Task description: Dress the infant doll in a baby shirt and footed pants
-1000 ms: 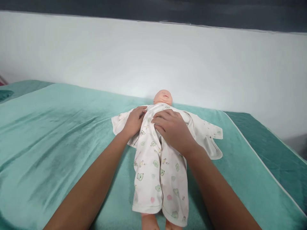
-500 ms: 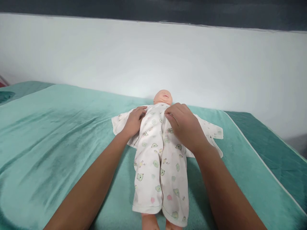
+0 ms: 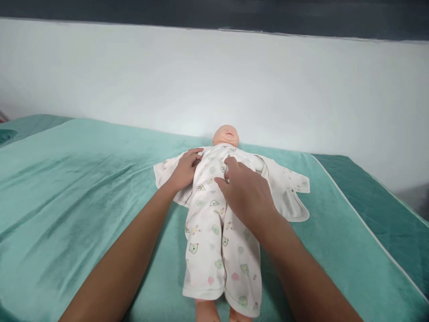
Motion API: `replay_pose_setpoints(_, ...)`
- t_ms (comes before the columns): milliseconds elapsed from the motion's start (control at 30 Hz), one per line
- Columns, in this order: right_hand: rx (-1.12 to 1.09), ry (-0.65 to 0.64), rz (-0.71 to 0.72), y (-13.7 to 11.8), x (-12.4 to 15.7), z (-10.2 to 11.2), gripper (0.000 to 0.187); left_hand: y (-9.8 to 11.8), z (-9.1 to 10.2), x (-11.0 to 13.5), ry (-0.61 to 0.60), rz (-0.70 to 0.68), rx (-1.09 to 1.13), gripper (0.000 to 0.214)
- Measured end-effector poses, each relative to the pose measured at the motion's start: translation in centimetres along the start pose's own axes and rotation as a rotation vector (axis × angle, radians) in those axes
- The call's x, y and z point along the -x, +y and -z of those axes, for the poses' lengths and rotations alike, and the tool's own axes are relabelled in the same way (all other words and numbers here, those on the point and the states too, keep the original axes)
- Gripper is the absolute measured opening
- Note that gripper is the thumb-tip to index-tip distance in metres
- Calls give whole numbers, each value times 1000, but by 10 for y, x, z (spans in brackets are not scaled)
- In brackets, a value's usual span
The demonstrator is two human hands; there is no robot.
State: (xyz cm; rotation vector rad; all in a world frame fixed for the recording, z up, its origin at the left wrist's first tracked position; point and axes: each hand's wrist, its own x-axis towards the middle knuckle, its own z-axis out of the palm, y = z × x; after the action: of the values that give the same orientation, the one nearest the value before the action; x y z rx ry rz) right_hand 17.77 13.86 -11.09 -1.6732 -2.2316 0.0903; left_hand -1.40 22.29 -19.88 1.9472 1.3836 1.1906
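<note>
A baby doll (image 3: 226, 137) lies on its back, head away from me and bare feet near the bottom edge. It wears a white baby outfit (image 3: 208, 232) printed with green bears, covering torso and legs. A white sleeved baby shirt (image 3: 290, 197) spreads out to both sides beneath it. My left hand (image 3: 187, 169) rests against the doll's left-of-view side, fingers extended on the cloth. Over the chest is my right hand (image 3: 250, 190), its thumb and index finger apart, touching or just above the front. Its other fingers are partly hidden.
A light green plush blanket (image 3: 83, 188) with wrinkles on the left lies under the doll. Darker green fabric (image 3: 375, 197) covers the right side. Behind stands a white wall (image 3: 214, 76) with a dark band along its top.
My right hand has shifted left and lower across the doll's chest, its pinch opening and uncovering more of the shirt on the right. My left hand stays almost in place.
</note>
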Motion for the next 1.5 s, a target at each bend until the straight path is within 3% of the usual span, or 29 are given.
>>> replay_pose_setpoints(100,-38,-41,22,-1,1,-1,8,0,2,-1,-37,33,15,10)
replay_pose_setpoints(333,-191,-63,9,1,-2,-5,27,6,3,1,-34,20,-29,10)
replay_pose_setpoints(567,-257,-96,-51,6,-1,10,33,2,5,0,-57,28,21,16)
replay_pose_setpoints(900,-132,1,-55,15,-3,15,22,-3,4,-1,-57,-7,-6,16)
replay_pose_setpoints(1133,-262,246,-9,31,-19,-5,16,-2,4,-1,-45,48,72,8)
replay_pose_setpoints(1300,-227,234,-12,30,-22,-16,18,11,7,1,-28,115,71,13)
replay_pose_setpoints(1500,-143,158,25,29,-18,-9,7,12,6,0,-20,123,69,17)
